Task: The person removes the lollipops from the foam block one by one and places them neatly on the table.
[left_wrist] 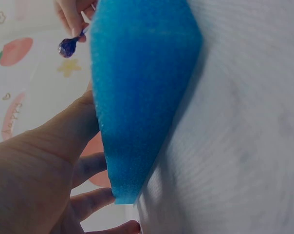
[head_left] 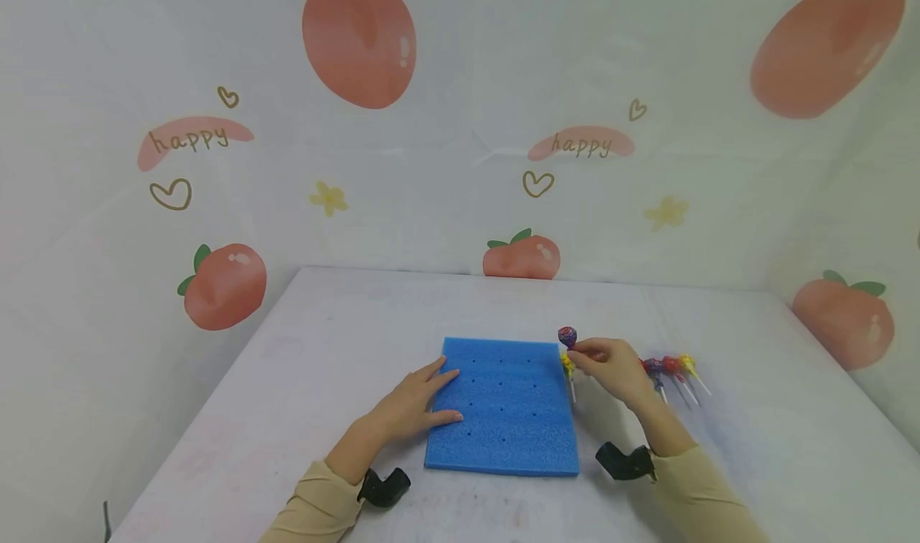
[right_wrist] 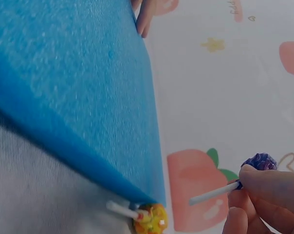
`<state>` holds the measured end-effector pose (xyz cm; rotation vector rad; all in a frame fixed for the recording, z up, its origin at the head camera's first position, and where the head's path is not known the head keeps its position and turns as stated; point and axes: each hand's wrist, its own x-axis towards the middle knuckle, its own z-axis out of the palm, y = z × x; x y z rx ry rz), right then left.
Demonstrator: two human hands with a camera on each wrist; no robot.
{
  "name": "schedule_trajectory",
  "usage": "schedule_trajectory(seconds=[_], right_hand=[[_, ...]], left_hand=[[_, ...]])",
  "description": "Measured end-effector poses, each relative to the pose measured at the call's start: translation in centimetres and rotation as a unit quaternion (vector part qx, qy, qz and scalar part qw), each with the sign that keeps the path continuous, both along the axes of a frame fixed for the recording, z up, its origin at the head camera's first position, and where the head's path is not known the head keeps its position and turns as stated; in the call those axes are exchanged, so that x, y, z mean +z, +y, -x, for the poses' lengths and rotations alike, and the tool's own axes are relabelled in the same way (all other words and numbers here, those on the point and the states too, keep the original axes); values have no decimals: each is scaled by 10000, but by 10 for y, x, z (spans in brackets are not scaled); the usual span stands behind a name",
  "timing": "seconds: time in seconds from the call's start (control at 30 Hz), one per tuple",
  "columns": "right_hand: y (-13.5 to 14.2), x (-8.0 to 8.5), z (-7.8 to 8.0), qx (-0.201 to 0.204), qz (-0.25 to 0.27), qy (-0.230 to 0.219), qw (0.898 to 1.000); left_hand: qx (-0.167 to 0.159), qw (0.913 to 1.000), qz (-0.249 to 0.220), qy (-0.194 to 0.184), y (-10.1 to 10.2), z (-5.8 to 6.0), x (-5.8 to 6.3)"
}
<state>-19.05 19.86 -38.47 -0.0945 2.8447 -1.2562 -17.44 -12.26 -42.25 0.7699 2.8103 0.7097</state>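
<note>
A blue foam block [head_left: 503, 407] with rows of small holes lies flat on the white table. My left hand [head_left: 413, 403] rests on its left edge, fingers spread and fairly straight over the top. Just past the block's far right corner, my right hand [head_left: 611, 367] pinches a purple-wrapped lollipop [head_left: 567, 336] just below its head. In the right wrist view the white stick of this lollipop [right_wrist: 260, 162] points away from the fingers, free at its end. Beside the block's right edge lies a yellow lollipop [head_left: 569, 366], below the right hand.
To the right of the right hand lies a group of lollipops, with a purple one [head_left: 656, 370], a red one [head_left: 673, 365] and a yellow one [head_left: 688, 365]. A white backdrop [head_left: 446, 184] printed with fruit stands behind the table [head_left: 345, 319].
</note>
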Motion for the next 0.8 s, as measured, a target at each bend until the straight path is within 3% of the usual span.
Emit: schedule_trajectory(seconds=[0.37, 0.8], right_hand=[[23, 5, -3, -198, -331, 57, 9992], [52, 4, -8, -529, -660, -204, 9962]], left_hand=[[5, 10000, 43, 12, 0, 0, 1], [6, 10000, 31, -24, 0, 0, 1]])
